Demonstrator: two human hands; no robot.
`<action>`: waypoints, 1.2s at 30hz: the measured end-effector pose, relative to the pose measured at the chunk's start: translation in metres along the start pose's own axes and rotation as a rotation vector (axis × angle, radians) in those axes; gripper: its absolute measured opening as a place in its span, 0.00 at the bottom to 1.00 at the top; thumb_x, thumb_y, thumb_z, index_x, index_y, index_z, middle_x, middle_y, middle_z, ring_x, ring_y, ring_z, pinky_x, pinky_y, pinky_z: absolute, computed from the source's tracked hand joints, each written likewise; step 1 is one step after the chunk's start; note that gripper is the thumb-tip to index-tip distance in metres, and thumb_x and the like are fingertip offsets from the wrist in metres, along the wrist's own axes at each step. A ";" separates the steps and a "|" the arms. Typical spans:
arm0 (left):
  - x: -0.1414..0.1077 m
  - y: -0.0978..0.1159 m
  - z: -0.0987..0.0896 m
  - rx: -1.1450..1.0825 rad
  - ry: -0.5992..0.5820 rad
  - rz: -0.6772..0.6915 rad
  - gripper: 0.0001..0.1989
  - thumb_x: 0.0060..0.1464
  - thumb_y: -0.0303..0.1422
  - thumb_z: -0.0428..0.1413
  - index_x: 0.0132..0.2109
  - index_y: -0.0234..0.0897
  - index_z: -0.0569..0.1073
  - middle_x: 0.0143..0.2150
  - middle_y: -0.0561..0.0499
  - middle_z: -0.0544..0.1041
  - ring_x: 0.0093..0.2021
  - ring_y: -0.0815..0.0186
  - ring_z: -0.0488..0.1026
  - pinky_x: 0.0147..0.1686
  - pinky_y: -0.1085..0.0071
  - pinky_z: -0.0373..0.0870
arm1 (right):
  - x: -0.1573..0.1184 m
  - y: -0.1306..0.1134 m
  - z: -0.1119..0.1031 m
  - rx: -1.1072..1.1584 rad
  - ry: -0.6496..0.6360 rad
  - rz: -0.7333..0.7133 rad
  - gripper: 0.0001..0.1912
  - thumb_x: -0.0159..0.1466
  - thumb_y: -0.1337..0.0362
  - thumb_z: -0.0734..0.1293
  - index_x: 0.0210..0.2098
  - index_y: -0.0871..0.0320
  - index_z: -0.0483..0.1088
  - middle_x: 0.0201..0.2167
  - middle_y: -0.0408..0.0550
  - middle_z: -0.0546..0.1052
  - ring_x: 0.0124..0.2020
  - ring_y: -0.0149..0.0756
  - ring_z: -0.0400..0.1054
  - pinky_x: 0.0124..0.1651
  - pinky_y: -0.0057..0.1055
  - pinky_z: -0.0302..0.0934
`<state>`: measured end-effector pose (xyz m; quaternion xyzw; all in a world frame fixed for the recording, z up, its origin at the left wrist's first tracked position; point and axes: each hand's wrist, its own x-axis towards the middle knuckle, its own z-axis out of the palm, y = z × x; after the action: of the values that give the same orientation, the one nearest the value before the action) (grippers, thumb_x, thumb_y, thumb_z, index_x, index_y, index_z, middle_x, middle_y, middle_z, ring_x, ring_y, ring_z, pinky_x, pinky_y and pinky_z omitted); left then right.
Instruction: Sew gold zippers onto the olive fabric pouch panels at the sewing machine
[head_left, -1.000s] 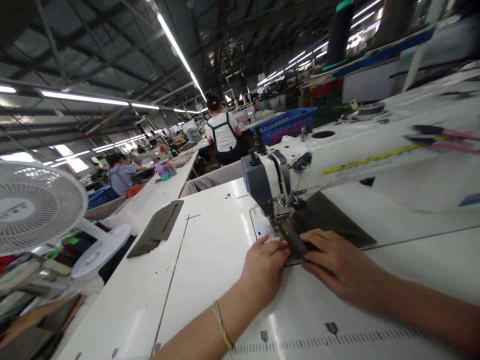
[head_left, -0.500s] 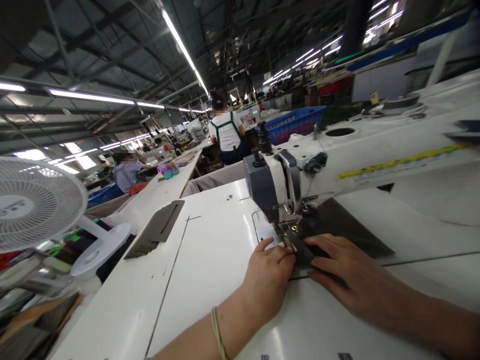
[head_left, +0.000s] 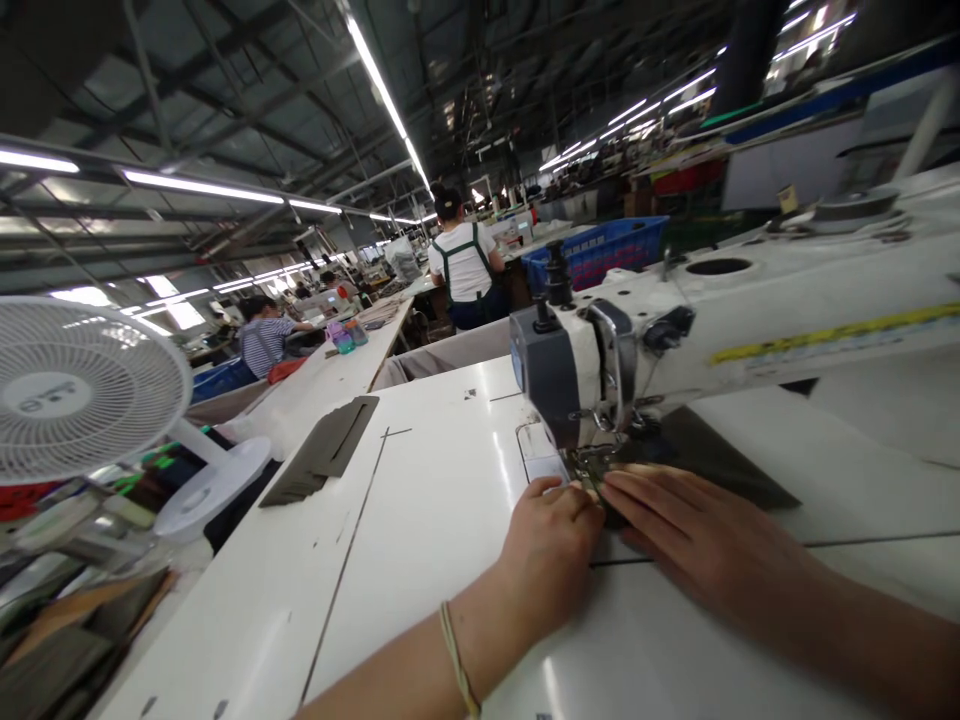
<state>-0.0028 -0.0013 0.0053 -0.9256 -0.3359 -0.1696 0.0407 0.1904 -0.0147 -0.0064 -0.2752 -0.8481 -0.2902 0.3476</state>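
Note:
A dark olive fabric piece (head_left: 724, 460) lies under the needle area of a white and grey sewing machine (head_left: 551, 375). My left hand (head_left: 553, 545), with a thin band at the wrist, is closed at the near edge of the fabric, left of the presser foot. Its fingers curl together, and their tips are partly hidden. Stretched flat, my right hand (head_left: 705, 535) presses on the fabric just right of the foot. Its fingers point toward the left hand and cover part of the piece. A stack of similar cut pieces (head_left: 322, 450) rests on the white table (head_left: 420, 500) at the left.
A white fan (head_left: 90, 390) stands beyond the table's left edge, above mixed cloth pieces (head_left: 67, 640). A yellow tape measure (head_left: 840, 335) runs along the machine arm. Farther off are a blue crate (head_left: 600, 250), bottles (head_left: 343, 338) and two people seated at work.
My right hand has flattened and moved forward over the fabric, covering the flap that stood up before. The left hand stays by the presser foot. The whole view has shifted slightly.

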 end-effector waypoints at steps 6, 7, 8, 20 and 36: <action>-0.004 0.001 -0.006 0.008 -0.015 0.015 0.09 0.57 0.25 0.54 0.46 0.34 0.71 0.44 0.47 0.76 0.45 0.64 0.73 0.55 0.62 0.64 | -0.015 0.003 0.013 0.081 -0.102 0.067 0.19 0.64 0.76 0.53 0.46 0.64 0.71 0.48 0.54 0.74 0.48 0.38 0.70 0.47 0.34 0.70; -0.005 0.001 -0.006 0.008 0.008 0.001 0.10 0.56 0.25 0.54 0.46 0.35 0.71 0.45 0.47 0.75 0.46 0.63 0.73 0.56 0.60 0.63 | -0.016 0.004 0.013 0.106 -0.107 0.067 0.19 0.65 0.76 0.53 0.46 0.63 0.72 0.47 0.54 0.75 0.47 0.36 0.71 0.45 0.31 0.70; -0.007 0.002 -0.004 0.009 0.043 -0.023 0.09 0.56 0.26 0.55 0.45 0.36 0.72 0.46 0.47 0.75 0.47 0.62 0.73 0.56 0.59 0.63 | -0.016 0.005 0.014 0.126 -0.112 0.063 0.19 0.65 0.76 0.53 0.46 0.63 0.72 0.46 0.53 0.76 0.45 0.35 0.72 0.45 0.30 0.71; -0.008 0.002 0.004 -0.083 0.273 -0.013 0.10 0.62 0.25 0.48 0.43 0.36 0.73 0.42 0.49 0.78 0.42 0.66 0.76 0.56 0.60 0.65 | -0.001 -0.001 0.007 0.157 -0.177 0.231 0.15 0.66 0.68 0.55 0.43 0.65 0.72 0.41 0.56 0.75 0.38 0.40 0.70 0.40 0.38 0.68; 0.001 -0.006 0.000 0.035 0.160 0.055 0.10 0.64 0.26 0.46 0.43 0.35 0.72 0.41 0.47 0.77 0.41 0.66 0.75 0.57 0.59 0.64 | 0.002 0.011 0.013 0.245 -0.208 0.236 0.14 0.64 0.70 0.57 0.43 0.62 0.72 0.40 0.55 0.74 0.37 0.40 0.68 0.38 0.37 0.61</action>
<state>-0.0056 0.0042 0.0052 -0.9171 -0.3089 -0.2360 0.0884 0.1908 0.0019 -0.0093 -0.3568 -0.8702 -0.1121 0.3207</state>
